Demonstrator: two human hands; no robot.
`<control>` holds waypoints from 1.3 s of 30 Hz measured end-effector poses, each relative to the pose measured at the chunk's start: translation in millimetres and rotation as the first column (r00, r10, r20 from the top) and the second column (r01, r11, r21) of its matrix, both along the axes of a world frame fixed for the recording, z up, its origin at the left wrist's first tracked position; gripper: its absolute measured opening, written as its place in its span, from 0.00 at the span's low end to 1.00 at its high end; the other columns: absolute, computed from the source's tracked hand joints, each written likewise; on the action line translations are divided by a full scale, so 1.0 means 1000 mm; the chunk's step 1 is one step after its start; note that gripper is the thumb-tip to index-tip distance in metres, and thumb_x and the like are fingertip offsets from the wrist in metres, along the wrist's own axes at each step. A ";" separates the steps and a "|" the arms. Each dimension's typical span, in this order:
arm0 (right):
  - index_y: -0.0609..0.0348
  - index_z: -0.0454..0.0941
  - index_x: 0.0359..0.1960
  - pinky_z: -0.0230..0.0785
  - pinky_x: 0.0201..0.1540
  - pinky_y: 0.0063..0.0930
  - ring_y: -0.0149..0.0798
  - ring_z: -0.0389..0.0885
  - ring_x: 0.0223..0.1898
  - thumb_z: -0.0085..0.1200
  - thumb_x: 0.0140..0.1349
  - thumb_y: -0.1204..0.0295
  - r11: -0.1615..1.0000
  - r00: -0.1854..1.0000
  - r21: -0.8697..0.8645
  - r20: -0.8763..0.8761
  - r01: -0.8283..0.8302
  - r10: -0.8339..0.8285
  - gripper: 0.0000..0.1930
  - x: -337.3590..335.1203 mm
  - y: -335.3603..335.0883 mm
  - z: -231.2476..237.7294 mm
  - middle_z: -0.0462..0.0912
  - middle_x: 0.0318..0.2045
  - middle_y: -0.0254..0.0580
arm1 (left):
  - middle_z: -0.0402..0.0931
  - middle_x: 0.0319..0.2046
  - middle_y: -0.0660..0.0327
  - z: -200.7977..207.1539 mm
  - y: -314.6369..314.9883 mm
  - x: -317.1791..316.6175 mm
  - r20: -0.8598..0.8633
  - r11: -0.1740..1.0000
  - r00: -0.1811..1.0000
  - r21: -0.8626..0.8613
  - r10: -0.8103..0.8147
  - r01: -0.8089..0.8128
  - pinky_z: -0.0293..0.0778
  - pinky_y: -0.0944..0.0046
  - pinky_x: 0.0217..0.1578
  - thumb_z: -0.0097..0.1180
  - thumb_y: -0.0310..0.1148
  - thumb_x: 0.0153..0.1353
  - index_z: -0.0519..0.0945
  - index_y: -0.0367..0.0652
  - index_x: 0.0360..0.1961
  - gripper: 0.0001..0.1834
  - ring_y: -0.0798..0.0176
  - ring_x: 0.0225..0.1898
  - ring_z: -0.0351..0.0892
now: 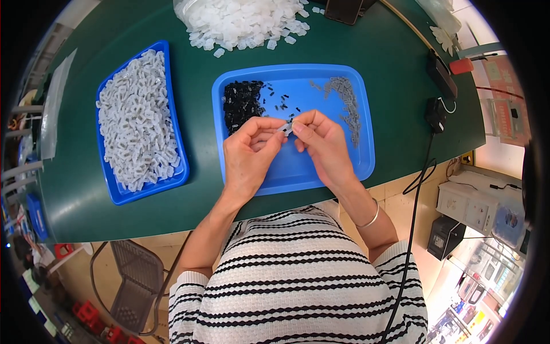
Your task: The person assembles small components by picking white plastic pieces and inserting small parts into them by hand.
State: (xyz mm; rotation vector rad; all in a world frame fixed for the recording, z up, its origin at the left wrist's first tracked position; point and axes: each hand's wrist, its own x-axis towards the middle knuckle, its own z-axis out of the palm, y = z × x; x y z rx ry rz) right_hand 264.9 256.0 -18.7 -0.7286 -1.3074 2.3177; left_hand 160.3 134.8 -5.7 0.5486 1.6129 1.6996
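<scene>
In front of me a dark green table (395, 57) spreads across the middle and top of the frame, a sheen at its left end. I see a grey chair (137, 264) at lower left, tan floor (401, 212) below the table edge, a white box-shaped unit (467, 200) at right, and bright glare (440, 280) at lower right.
</scene>
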 end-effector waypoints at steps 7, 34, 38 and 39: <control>0.61 0.76 0.36 0.64 0.31 0.17 0.24 0.70 0.28 0.58 0.63 0.73 0.999 0.999 -0.008 0.001 0.038 -0.038 0.06 -0.002 -0.008 0.001 0.77 0.30 0.32 | 0.82 0.37 0.58 -0.007 0.000 0.009 -0.104 0.994 0.989 0.040 0.109 -0.105 0.79 0.72 0.40 0.58 0.20 0.61 0.81 0.33 0.42 0.08 0.68 0.38 0.83; 0.65 0.75 0.34 0.79 0.34 0.25 0.28 0.79 0.32 0.55 0.65 0.74 0.999 0.996 0.005 0.078 -0.039 0.038 0.06 0.007 -0.007 0.001 0.79 0.31 0.38 | 0.83 0.35 0.60 -0.005 -0.006 0.008 -0.055 1.000 0.998 -0.012 0.027 -0.027 0.78 0.73 0.39 0.56 0.21 0.63 0.82 0.34 0.43 0.08 0.71 0.36 0.83; 0.62 0.75 0.35 0.80 0.36 0.26 0.27 0.78 0.34 0.54 0.67 0.73 0.986 0.997 0.165 0.078 -0.025 0.012 0.06 0.007 -0.012 -0.003 0.79 0.32 0.36 | 0.83 0.34 0.60 -0.004 -0.006 0.010 -0.110 0.998 0.993 -0.024 0.050 -0.053 0.79 0.72 0.38 0.56 0.20 0.63 0.83 0.35 0.42 0.08 0.71 0.36 0.83; 0.62 0.75 0.35 0.80 0.36 0.26 0.27 0.79 0.35 0.54 0.67 0.72 0.987 0.998 0.160 0.057 -0.016 0.007 0.06 0.007 -0.012 -0.004 0.79 0.32 0.37 | 0.83 0.34 0.60 -0.004 -0.006 0.010 -0.110 0.998 0.993 -0.024 0.049 -0.052 0.79 0.72 0.38 0.56 0.20 0.63 0.83 0.35 0.42 0.08 0.71 0.36 0.83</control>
